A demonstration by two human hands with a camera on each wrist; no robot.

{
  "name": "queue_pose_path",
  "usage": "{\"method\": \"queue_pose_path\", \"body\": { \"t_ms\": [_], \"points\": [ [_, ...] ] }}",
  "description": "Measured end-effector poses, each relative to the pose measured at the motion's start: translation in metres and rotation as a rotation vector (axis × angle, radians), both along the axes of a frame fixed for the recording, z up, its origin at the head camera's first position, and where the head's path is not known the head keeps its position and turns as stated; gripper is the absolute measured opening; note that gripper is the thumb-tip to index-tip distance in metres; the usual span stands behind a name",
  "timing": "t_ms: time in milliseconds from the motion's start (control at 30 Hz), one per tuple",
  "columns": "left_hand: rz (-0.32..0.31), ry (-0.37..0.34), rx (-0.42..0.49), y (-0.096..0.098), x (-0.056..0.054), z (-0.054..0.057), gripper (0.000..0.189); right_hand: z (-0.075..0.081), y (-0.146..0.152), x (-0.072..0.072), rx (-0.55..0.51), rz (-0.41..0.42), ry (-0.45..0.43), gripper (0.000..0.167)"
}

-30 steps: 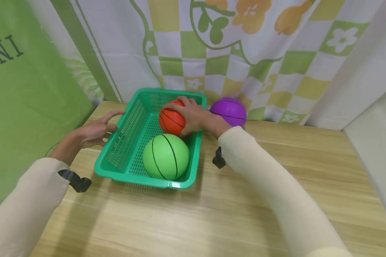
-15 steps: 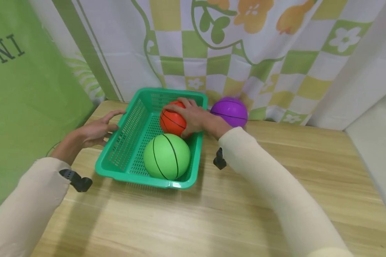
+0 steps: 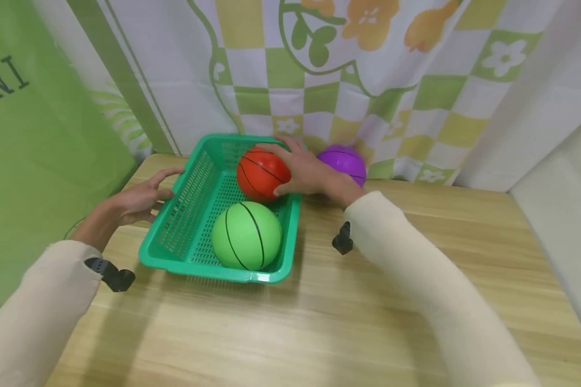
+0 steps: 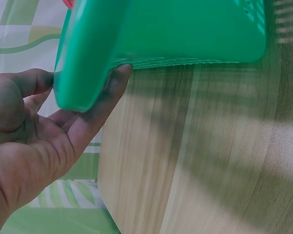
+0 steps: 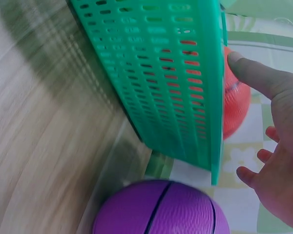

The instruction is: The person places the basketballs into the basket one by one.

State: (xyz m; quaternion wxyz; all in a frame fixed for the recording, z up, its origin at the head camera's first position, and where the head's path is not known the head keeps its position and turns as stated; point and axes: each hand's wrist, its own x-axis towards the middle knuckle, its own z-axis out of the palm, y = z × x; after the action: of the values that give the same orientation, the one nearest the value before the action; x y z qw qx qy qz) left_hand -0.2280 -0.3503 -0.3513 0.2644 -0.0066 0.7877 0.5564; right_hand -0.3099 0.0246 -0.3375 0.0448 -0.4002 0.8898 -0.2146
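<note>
A green plastic basket (image 3: 266, 277) stands on the wooden table, holding a red ball (image 3: 257, 174) at its back right and a lime-green ball (image 3: 246, 236) in front of that. At the basket's left side my left hand (image 3: 140, 201) holds the rim, which lies between the digits in the left wrist view. My right hand (image 3: 310, 171) is over the right rim beside the red ball. Its thumb is near or touching the ball, while the other fingers (image 5: 249, 175) are bent loosely away from it. Outside the basket, a purple ball (image 3: 344, 164) sits partly behind the right hand.
A checked floral curtain (image 3: 319, 102) hangs along the back of the table (image 3: 392, 322). Green cloth (image 3: 39, 161) with dark letters is on the left. A pale wall (image 3: 561, 204) borders the right side.
My right hand has loosened from the red ball and moved right, showing more of the ball. The left hand stays at the basket rim. The view has shifted slightly.
</note>
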Motion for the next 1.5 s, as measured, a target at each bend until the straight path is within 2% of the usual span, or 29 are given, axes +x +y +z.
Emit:
{"method": "queue_pose_path", "body": {
  "t_ms": [433,767,1100,1267,1500],
  "points": [
    [0.006,-0.011,-0.02,-0.003,-0.001,0.001,0.069,0.006,0.042,0.0,-0.015,-0.06,0.037,0.1],
    [0.006,-0.004,-0.024,-0.003,-0.001,0.0,0.07,0.001,0.071,-0.002,-0.029,-0.149,0.056,0.098],
    [0.001,-0.004,-0.008,-0.003,0.0,0.001,0.07,0.003,0.099,-0.003,-0.091,-0.171,0.064,0.095],
    [-0.007,0.003,-0.024,-0.003,0.0,0.001,0.07,-0.005,0.117,-0.003,-0.151,-0.179,0.037,0.099],
    [-0.019,0.002,-0.012,0.0,-0.001,-0.003,0.069,-0.018,0.147,0.005,-0.29,-0.213,-0.075,0.105]
  ]
}}
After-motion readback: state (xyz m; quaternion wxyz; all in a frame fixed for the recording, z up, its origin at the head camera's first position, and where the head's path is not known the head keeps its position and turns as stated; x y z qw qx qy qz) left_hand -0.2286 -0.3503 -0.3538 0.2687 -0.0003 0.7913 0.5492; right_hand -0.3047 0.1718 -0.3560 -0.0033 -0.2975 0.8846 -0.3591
